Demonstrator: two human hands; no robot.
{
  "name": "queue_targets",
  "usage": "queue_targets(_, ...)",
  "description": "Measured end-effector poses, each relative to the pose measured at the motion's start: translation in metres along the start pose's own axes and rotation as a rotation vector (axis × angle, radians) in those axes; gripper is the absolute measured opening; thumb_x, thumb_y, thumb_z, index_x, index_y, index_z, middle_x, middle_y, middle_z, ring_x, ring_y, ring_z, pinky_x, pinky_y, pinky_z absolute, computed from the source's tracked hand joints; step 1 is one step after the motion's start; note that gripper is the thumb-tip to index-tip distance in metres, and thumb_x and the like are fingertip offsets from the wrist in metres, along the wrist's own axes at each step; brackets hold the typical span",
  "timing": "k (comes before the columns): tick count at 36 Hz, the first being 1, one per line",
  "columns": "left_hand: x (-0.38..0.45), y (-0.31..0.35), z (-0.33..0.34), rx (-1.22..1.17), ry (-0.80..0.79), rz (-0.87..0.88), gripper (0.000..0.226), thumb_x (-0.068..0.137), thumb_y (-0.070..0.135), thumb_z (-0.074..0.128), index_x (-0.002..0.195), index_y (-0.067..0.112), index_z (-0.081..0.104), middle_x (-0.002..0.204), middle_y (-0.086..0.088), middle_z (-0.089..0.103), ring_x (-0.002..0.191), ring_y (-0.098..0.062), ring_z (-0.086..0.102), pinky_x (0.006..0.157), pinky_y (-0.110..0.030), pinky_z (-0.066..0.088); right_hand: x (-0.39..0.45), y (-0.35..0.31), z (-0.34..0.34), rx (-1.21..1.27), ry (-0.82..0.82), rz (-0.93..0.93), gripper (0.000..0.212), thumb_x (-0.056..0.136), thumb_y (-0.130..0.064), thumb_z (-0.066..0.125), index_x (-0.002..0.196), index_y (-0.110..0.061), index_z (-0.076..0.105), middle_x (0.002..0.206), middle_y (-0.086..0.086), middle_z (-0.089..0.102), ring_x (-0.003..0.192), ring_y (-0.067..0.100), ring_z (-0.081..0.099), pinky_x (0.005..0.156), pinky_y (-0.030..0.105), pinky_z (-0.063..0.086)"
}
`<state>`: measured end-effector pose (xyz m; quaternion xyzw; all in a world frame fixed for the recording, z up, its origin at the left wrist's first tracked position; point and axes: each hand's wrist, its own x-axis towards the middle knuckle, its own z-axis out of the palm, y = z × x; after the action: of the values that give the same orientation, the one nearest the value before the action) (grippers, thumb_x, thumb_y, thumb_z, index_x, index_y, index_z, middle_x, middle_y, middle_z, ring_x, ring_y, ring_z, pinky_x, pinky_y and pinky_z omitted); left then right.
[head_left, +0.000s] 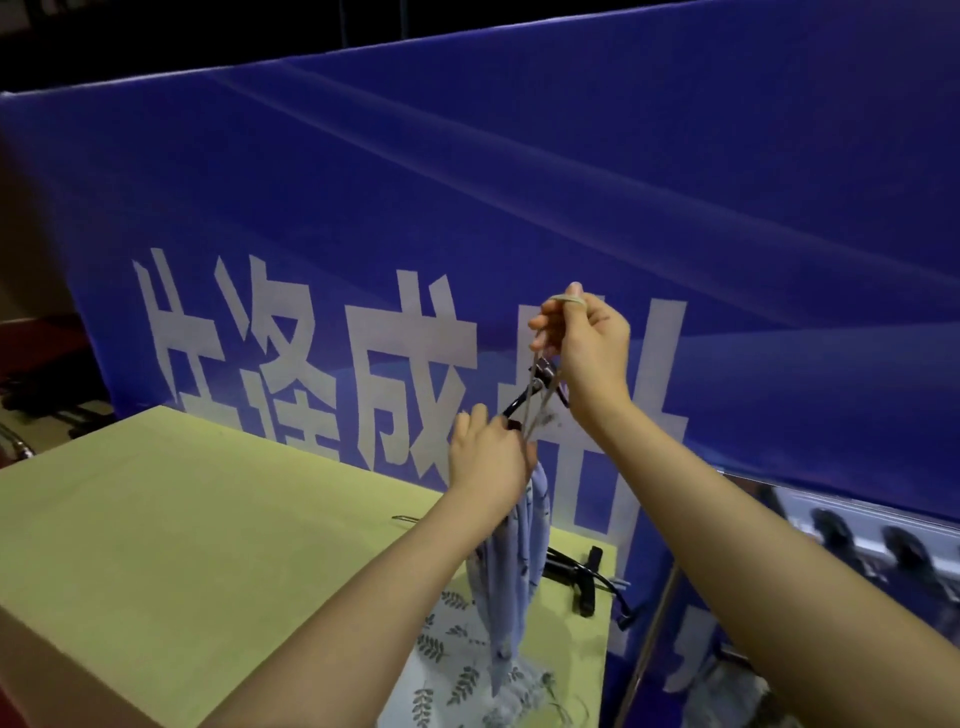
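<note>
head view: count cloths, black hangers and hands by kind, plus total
cloths: 2, held cloth, leaf-print cloth
black hangers: 2, held hanger, table hanger
hands: 2, left hand, right hand
total: 6

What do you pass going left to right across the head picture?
Table → left hand gripping the cloth → right hand pinching a strap.
</note>
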<state>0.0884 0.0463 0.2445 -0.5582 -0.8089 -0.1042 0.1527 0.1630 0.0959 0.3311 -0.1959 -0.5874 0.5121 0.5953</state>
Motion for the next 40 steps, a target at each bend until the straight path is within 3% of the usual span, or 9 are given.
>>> queue_targets(4,-0.001,0.023,-0.004,0.083,-0.016,0.034,0.038,0.099,0.035,0.035,0.111,0.012,0.064,0.113,-0.006,0.062,0.112,-0.026,0.042,0.094,-0.036,0.030,-0.003,-0.013,-0.026,0.018,0.016,0.002,0.036,0.102,-0.025,0.038,0.077,-0.010,0.059,0.063,0.002,0.062,0.053,0.010,0.060,0.057,0.024,0.054)
queue_targets(11,-0.014,0.092,-0.022,0.151,-0.095,0.045,0.025,0.099,0.025,0.041,0.099,0.014,0.063,0.100,-0.005,0.067,0.099,-0.025,0.058,0.088,-0.032,0.035,-0.014,-0.036,-0.086,-0.024,0.051,-0.003,0.037,0.103,-0.025,0.037,0.076,-0.009,0.057,0.059,0.003,0.056,0.040,0.006,0.048,0.040,0.017,0.041)
queue_targets(18,-0.048,0.174,-0.021,0.159,-0.094,0.054,0.040,0.098,0.041,0.036,0.104,0.014,0.065,0.103,-0.006,0.068,0.113,-0.027,0.047,0.096,-0.036,0.029,-0.031,-0.054,-0.171,-0.143,0.018,-0.024,0.039,0.102,-0.024,0.039,0.071,-0.009,0.059,0.054,0.001,0.056,0.036,0.003,0.040,0.038,0.015,0.034)
queue_targets(22,-0.072,0.221,-0.009,0.080,-0.116,0.092,0.051,0.094,0.053,0.036,0.101,0.012,0.065,0.104,-0.008,0.066,0.115,-0.028,0.040,0.092,-0.039,0.027,-0.052,-0.061,-0.226,-0.189,-0.023,-0.006,0.040,0.101,-0.022,0.042,0.069,-0.005,0.059,0.056,0.008,0.055,0.036,0.004,0.037,0.041,0.014,0.033)
queue_targets(26,-0.099,0.267,0.008,0.075,-0.221,0.104,0.051,0.093,0.055,0.035,0.103,0.014,0.065,0.108,-0.006,0.066,0.122,-0.026,0.038,0.099,-0.041,0.025,-0.083,-0.060,-0.278,-0.214,-0.040,0.042,0.041,0.101,-0.018,0.043,0.069,-0.001,0.060,0.056,0.012,0.055,0.036,0.002,0.043,0.042,0.010,0.035)
queue_targets(32,-0.134,0.322,0.032,0.011,-0.401,0.142,0.052,0.093,0.054,0.033,0.106,0.011,0.061,0.105,-0.008,0.067,0.105,-0.027,0.058,0.107,-0.041,0.023,-0.119,-0.052,-0.343,-0.259,-0.057,0.154,0.044,0.100,-0.017,0.045,0.064,0.001,0.061,0.044,0.005,0.054,0.033,0.003,0.042,0.040,0.011,0.033)
queue_targets(37,-0.150,0.356,0.040,-0.134,-0.558,0.127,0.064,0.090,0.065,0.036,0.113,0.010,0.056,0.113,-0.011,0.063,0.109,-0.029,0.057,0.099,-0.041,0.036,-0.135,-0.047,-0.388,-0.294,-0.044,0.226,0.045,0.100,-0.012,0.045,0.058,-0.005,0.060,0.038,-0.002,0.053,0.032,0.003,0.039,0.038,0.012,0.031)
queue_targets(40,-0.154,0.376,0.051,-0.216,-0.624,0.115,0.064,0.092,0.063,0.035,0.119,0.008,0.054,0.122,-0.014,0.059,0.113,-0.032,0.056,0.091,-0.039,0.044,-0.142,-0.040,-0.416,-0.347,-0.008,0.222,0.046,0.100,-0.015,0.045,0.058,-0.004,0.061,0.038,-0.002,0.053,0.034,0.004,0.039,0.045,0.008,0.034)
